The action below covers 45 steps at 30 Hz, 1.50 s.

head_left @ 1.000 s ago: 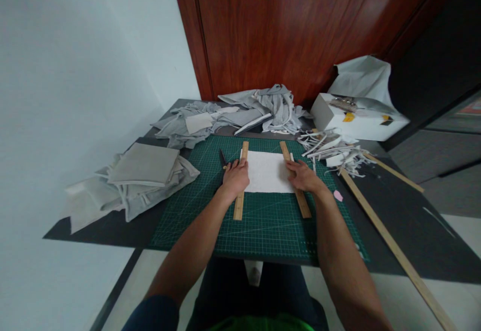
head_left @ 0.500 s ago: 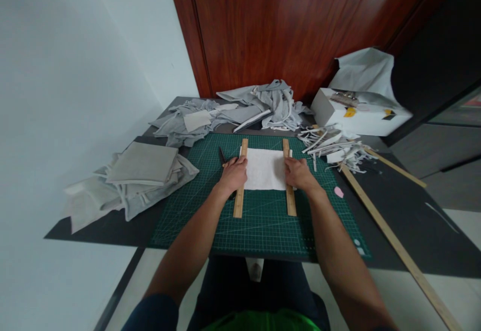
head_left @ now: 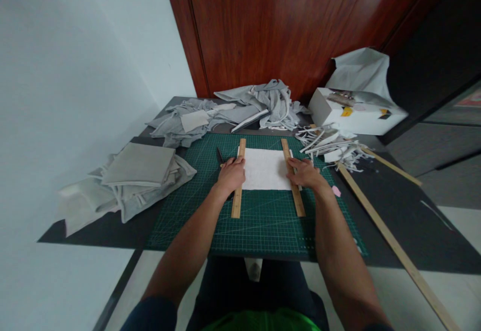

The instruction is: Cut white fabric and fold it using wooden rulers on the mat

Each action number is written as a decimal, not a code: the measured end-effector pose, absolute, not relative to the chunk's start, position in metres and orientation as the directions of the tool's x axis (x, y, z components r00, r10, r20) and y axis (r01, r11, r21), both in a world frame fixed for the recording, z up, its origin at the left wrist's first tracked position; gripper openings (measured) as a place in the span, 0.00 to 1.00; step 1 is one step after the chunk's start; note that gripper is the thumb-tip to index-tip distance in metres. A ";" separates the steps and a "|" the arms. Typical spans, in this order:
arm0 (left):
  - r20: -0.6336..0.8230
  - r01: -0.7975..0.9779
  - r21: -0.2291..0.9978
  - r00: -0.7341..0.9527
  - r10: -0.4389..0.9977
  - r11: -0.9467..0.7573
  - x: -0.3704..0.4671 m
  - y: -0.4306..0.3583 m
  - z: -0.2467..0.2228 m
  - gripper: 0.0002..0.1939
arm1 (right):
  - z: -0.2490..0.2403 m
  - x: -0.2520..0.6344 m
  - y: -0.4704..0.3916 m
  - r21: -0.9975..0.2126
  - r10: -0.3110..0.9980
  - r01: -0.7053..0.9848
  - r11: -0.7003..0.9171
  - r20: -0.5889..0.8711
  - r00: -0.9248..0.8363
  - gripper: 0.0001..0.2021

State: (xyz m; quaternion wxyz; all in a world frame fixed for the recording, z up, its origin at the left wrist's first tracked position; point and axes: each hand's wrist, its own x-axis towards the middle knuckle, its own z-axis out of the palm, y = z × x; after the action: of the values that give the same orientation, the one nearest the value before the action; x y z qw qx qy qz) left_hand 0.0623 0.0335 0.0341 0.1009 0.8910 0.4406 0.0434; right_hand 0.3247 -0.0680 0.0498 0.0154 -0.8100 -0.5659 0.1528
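Observation:
A piece of white cloth [head_left: 263, 169] lies flat on a green cutting mat [head_left: 259, 235]. Along its left edge runs a wooden ruler [head_left: 236, 205], which my left hand [head_left: 231, 176] grips and presses down with closed fingers. My right hand [head_left: 304, 172] holds a second wooden ruler [head_left: 298, 204] near the cloth's right edge, fingers over it. This ruler slants, its near end turned outward to the right. A slim dark tool [head_left: 219, 155] lies beside and partly under my left hand; its kind I cannot make out.
Folded grey cloth pieces [head_left: 139, 163] are stacked at left. Crumpled grey cloth [head_left: 272, 103] lies at the back, cut strips [head_left: 334, 145] at right. A white box [head_left: 356, 113] stands behind them. A long wooden strip [head_left: 391, 240] overhangs the table's front edge.
The right ruler has turned, its near end swinging right and its far end staying nearly in place. My right hand has moved slightly right with it. My left hand holds its place.

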 end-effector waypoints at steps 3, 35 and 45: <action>0.001 0.772 0.209 0.614 0.790 -0.600 0.062 0.033 0.034 0.25 | 0.055 0.327 -0.071 -0.187 0.904 0.899 -0.396 -0.251 0.345 0.35; 0.107 0.774 0.320 0.543 0.833 -0.546 0.056 0.041 0.044 0.17 | 0.031 0.264 -0.054 -0.310 0.959 0.945 -0.107 0.219 0.181 0.18; -0.114 0.959 0.283 0.009 0.993 0.024 0.036 0.052 0.067 0.25 | 0.030 0.252 -0.043 -0.333 0.978 0.941 -0.066 0.164 0.127 0.18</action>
State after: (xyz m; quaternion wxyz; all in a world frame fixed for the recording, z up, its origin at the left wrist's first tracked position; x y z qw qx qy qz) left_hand 0.0365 0.0519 0.0672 0.1418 0.6961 0.7012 0.0613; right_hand 0.2519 -0.0425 0.0304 0.1815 -0.7283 -0.6587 0.0518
